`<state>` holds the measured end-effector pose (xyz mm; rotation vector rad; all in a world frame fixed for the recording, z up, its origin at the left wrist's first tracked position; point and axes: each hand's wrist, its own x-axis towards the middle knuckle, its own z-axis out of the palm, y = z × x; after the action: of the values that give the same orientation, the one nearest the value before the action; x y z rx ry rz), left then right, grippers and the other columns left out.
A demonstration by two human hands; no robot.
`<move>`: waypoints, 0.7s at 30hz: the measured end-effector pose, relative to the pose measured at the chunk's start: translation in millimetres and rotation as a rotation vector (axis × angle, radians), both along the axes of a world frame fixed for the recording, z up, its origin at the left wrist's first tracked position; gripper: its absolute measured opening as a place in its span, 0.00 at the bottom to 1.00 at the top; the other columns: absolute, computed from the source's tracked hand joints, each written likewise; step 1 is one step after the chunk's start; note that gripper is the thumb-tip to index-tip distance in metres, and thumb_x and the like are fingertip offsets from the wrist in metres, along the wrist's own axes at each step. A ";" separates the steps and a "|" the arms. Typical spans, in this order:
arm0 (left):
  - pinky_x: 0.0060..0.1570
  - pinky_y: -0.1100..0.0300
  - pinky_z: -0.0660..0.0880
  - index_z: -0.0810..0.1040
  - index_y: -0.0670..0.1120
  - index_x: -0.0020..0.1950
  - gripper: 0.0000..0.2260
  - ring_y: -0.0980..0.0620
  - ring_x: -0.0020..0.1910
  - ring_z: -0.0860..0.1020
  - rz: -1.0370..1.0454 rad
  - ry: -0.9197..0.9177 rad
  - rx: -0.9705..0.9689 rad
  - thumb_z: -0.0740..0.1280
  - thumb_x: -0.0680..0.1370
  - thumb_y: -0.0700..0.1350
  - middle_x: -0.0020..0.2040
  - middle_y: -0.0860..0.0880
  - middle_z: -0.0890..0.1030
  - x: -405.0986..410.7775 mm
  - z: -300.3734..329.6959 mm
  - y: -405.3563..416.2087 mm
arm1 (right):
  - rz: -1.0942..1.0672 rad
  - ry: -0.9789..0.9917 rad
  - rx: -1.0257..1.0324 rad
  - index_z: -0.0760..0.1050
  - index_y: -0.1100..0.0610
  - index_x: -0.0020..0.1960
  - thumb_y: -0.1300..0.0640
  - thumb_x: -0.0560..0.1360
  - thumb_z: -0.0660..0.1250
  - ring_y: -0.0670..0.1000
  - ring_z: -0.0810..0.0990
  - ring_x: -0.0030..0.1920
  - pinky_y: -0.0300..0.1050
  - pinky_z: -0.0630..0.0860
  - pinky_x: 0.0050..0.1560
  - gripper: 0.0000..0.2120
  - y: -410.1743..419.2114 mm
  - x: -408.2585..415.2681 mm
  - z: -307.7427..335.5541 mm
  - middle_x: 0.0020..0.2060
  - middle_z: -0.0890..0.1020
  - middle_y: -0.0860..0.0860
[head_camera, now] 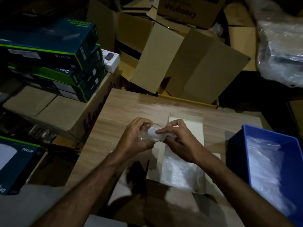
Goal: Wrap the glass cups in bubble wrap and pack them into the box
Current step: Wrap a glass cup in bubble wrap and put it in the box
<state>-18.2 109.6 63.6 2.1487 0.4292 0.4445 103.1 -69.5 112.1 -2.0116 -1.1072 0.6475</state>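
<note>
Dim, with light pooling on the wooden table (131,102); corners far from it sink into black, straight edges bow outward, glare whitens plastic right of it, and shadows fall toward its near edge

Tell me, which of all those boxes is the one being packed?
The small white box lying open on the table under the hands. It already holds bubble wrap; the others around are brown cartons or dark printed boxes.

Green-edged boxes (54,51) stacked left; blue bin (265,136) right
</note>
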 end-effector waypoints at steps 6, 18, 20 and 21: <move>0.50 0.55 0.79 0.79 0.49 0.56 0.25 0.55 0.52 0.79 -0.073 -0.063 0.001 0.83 0.63 0.46 0.52 0.54 0.79 6.1 16.9 -42.5 | -0.032 -0.256 0.015 0.73 0.43 0.58 0.56 0.76 0.71 0.46 0.79 0.51 0.46 0.80 0.49 0.15 -32.6 -3.6 15.1 0.52 0.80 0.44; 0.55 0.60 0.81 0.79 0.47 0.56 0.25 0.55 0.54 0.83 -0.096 -0.062 -0.264 0.85 0.63 0.42 0.54 0.52 0.83 13.0 24.0 -124.2 | 0.175 -0.531 -0.127 0.82 0.49 0.61 0.59 0.77 0.70 0.47 0.78 0.54 0.38 0.76 0.49 0.14 -111.4 4.1 33.9 0.64 0.74 0.47; 0.55 0.60 0.80 0.79 0.48 0.56 0.26 0.54 0.55 0.84 -0.079 -0.049 -0.314 0.85 0.62 0.41 0.54 0.52 0.84 16.2 22.3 -130.6 | 0.223 -0.608 -0.124 0.80 0.49 0.65 0.63 0.74 0.69 0.48 0.75 0.57 0.38 0.70 0.54 0.21 -127.0 5.5 29.9 0.64 0.73 0.48; 0.56 0.59 0.81 0.80 0.47 0.56 0.26 0.54 0.55 0.84 -0.076 -0.042 -0.337 0.85 0.62 0.40 0.54 0.51 0.84 17.9 20.6 -134.0 | 0.239 -0.648 -0.133 0.80 0.48 0.66 0.64 0.73 0.69 0.49 0.74 0.59 0.40 0.67 0.58 0.23 -132.6 6.9 26.2 0.64 0.75 0.48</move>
<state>-0.4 -24.3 84.1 1.8195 0.3689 0.3472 110.0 -202.1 138.2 -2.2945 -1.7365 0.1720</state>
